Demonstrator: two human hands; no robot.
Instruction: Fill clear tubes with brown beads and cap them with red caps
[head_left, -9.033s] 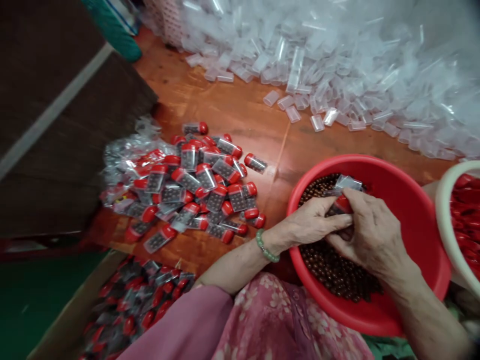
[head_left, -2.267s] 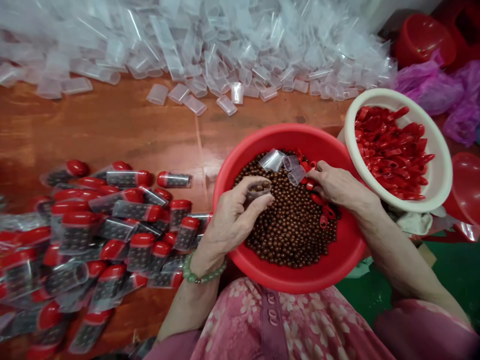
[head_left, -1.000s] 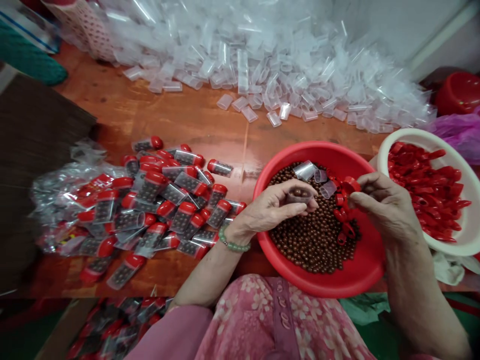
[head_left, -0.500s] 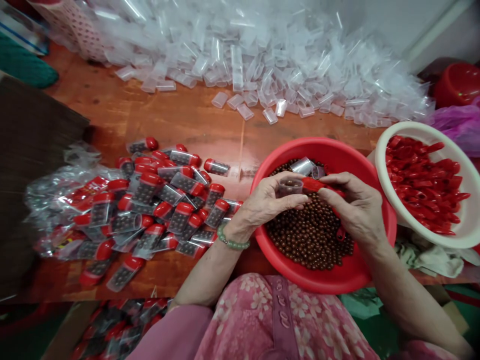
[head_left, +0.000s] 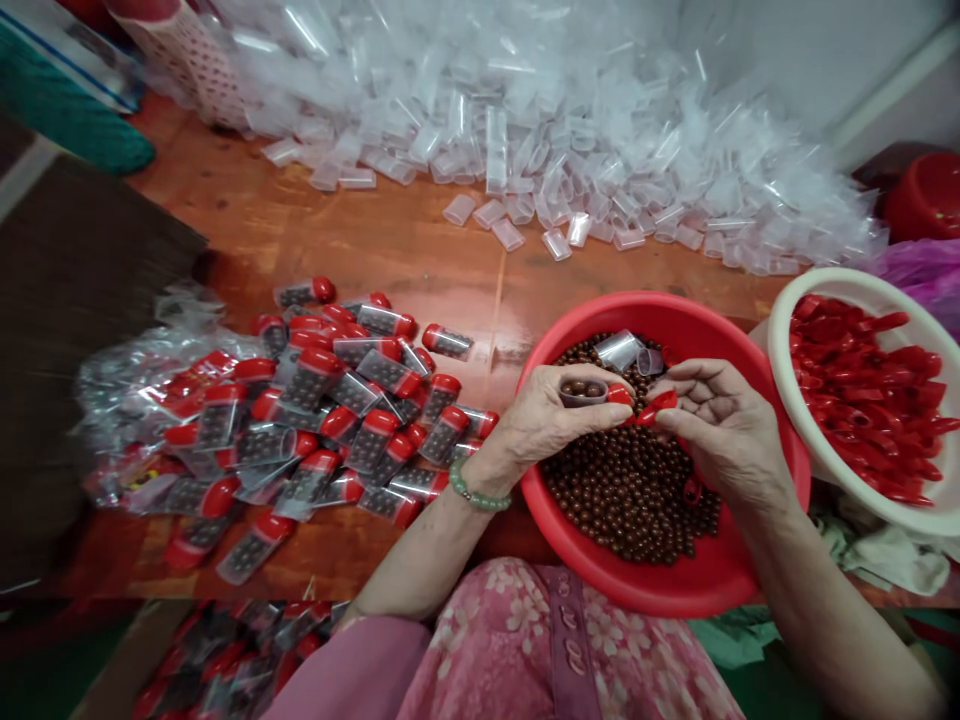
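Over the basin, my left hand (head_left: 541,415) is closed round a short clear plastic tube (head_left: 571,402). Brown beads show at the tube's open mouth, and a red cap (head_left: 620,396) sits at its other end. My right hand (head_left: 724,425) pinches a small red plastic piece (head_left: 657,407) between thumb and fingers, close beside that cap; whether the two touch is hard to tell. Beneath both hands, the red basin (head_left: 772,560) holds many loose brown beads (head_left: 626,500). Two clear tubes (head_left: 621,350) lie on the beads behind my hands.
Many red-capped tubes of beads (head_left: 371,440) lie heaped on the wooden table (head_left: 360,230) at left, beside crumpled clear plastic (head_left: 112,380). Empty clear tubes (head_left: 510,150) pile along the back. A white bowl (head_left: 784,370) of red caps (head_left: 870,400) stands at right.
My right hand has drawn slightly away from my left, with the red piece in its fingers. The tube has tilted, so the beads at its mouth show more. The whole view has shifted a little.
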